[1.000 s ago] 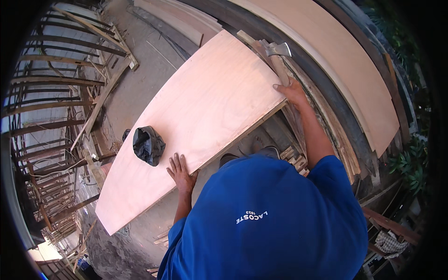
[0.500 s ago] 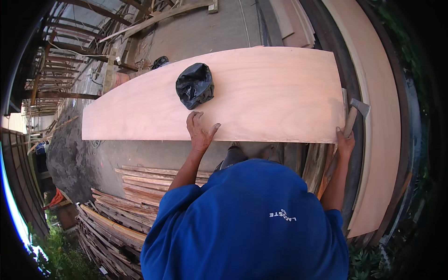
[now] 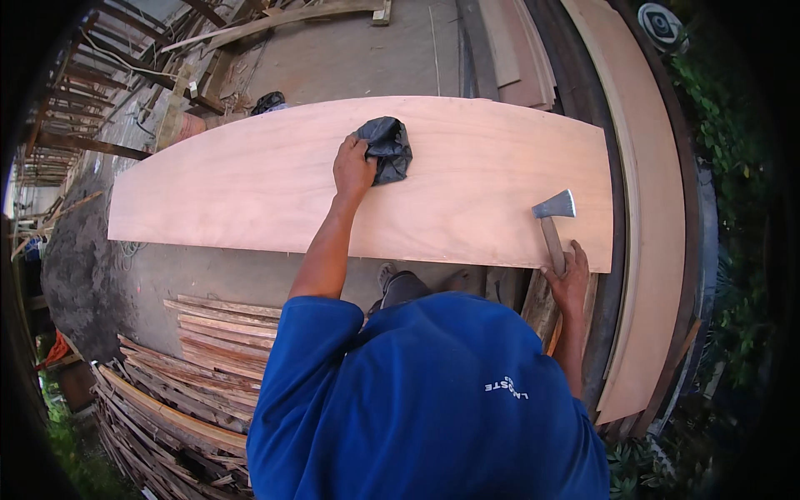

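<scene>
A long sheet of pale pinkish plywood (image 3: 275, 204) lies across in front of me, its far edge curved. My left hand (image 3: 354, 169) is closed on the left side of a crumpled black plastic bag (image 3: 390, 152) on the sheet. Near the right end of the sheet, my right hand (image 3: 570, 283) has the lower handle of a hatchet (image 3: 554, 218) between thumb and fingers. The hatchet's metal head is over the plywood, pointing away from me. Part of the right grip is hidden.
Stacked wood strips (image 3: 225, 342) lie on the ground at my lower left. Another long plywood sheet (image 3: 658, 250) runs along the right, with more boards (image 3: 521, 58) at the far right. A pinkish bucket (image 3: 185, 127) and a dark bag (image 3: 268, 102) sit beyond the sheet.
My left hand has reached forward and taken hold of the black bag, which it only neared before. The hatchet has come left from beyond the sheet's right end to above the plywood.
</scene>
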`<state>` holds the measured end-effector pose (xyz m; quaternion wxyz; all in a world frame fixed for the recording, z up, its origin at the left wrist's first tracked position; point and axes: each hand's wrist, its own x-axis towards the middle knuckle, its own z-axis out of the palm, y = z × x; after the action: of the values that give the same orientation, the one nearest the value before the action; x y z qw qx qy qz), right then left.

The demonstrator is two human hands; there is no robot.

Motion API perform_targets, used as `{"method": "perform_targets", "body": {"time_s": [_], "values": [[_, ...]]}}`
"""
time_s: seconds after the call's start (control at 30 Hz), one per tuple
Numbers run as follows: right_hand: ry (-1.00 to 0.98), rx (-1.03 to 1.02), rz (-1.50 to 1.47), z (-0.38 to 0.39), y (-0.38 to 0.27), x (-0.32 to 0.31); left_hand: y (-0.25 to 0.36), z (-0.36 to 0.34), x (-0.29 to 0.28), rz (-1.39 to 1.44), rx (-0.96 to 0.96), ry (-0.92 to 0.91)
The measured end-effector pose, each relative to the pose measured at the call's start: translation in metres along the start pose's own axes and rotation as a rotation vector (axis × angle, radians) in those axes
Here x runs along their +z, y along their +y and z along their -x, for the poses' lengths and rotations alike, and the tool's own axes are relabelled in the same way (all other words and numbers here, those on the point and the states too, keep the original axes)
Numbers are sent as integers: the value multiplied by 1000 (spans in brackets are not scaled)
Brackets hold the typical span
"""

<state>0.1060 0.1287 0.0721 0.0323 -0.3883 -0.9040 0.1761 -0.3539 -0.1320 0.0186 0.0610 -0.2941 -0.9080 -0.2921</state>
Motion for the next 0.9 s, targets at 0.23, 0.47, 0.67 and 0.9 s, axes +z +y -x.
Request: {"method": "perform_targets", "body": {"time_s": [0.23, 0.47, 0.67, 0.9], "values": [[47, 83, -110, -1, -8, 25, -38, 10, -25, 454, -152, 84], [31, 114, -244, -9, 10, 34, -53, 55, -96, 1091, -436, 105], [-55, 128, -217, -21, 46, 44, -57, 116, -187, 1355, -661, 259], [-346, 186, -115, -62, 7, 38, -108, 251, -237, 988, -788, 631]]}}
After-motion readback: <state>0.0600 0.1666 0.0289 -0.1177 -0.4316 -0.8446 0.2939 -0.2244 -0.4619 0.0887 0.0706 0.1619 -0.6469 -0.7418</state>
